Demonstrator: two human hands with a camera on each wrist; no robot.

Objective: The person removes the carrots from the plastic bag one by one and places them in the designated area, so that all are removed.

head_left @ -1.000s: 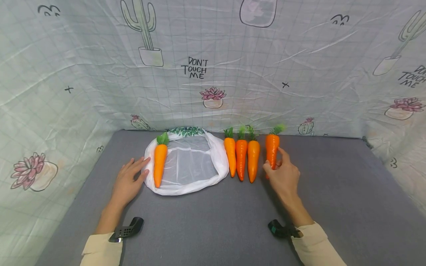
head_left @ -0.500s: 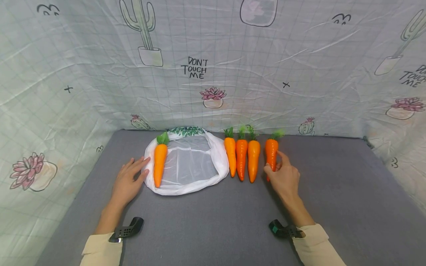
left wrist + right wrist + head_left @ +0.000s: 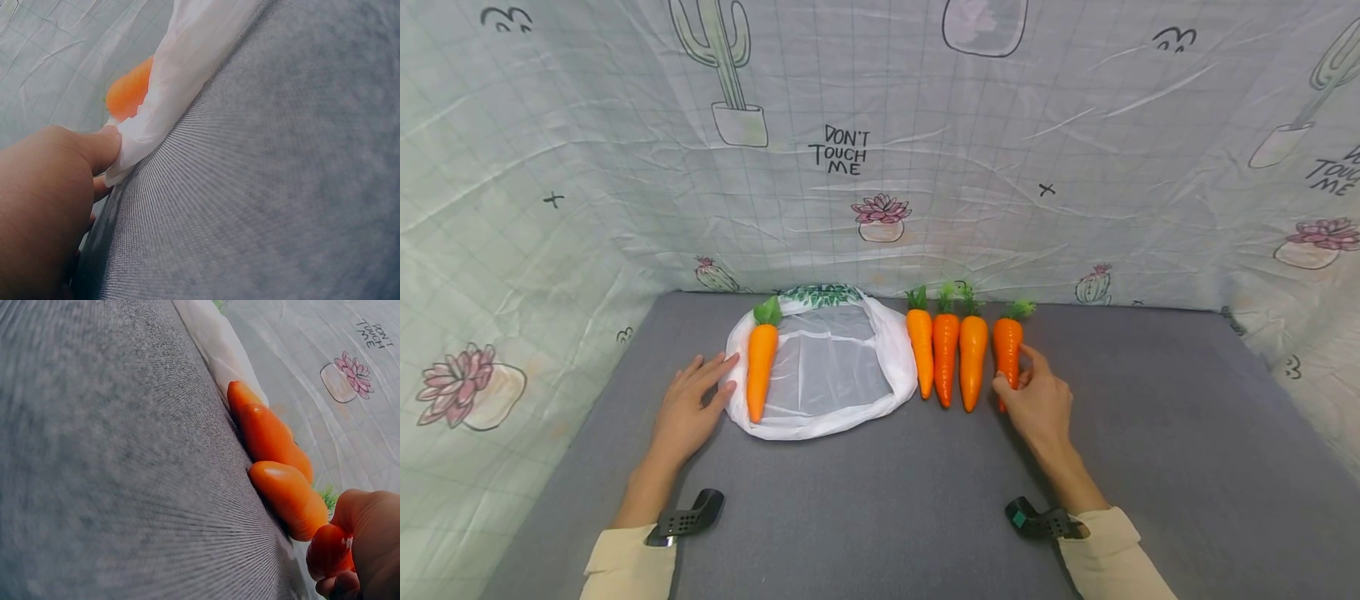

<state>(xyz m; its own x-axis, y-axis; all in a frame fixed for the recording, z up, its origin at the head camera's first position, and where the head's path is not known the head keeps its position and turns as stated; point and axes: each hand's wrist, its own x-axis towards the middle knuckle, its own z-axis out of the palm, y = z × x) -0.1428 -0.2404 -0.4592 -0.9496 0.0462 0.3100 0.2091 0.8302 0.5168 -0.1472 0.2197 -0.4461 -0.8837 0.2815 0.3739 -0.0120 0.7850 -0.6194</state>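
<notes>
My right hand (image 3: 1039,406) pinches an orange carrot (image 3: 1007,343) with green leaves near its lower tip, between thumb and fingers. Just left of it, three more carrots lie in a row, the nearest carrot (image 3: 973,358) slightly apart from the held one. A white plastic bag (image 3: 827,425) lies with its mouth spread wide. One leafy carrot (image 3: 762,367) rests along the left side of that mouth. My left hand (image 3: 688,412) lies at the bag's left rim, fingers relaxed; in the left wrist view its thumb (image 3: 103,149) touches the white plastic.
All this lies on a grey cloth-covered table (image 3: 865,517). Behind it and at both sides rises a pale curtain (image 3: 970,150) printed with cacti. The carrot row's left end touches the bag's right side.
My right hand has turned the held carrot's top slightly to the left and nearer me, bringing it closer to the row. The left hand, bag and other carrots have stayed put.
</notes>
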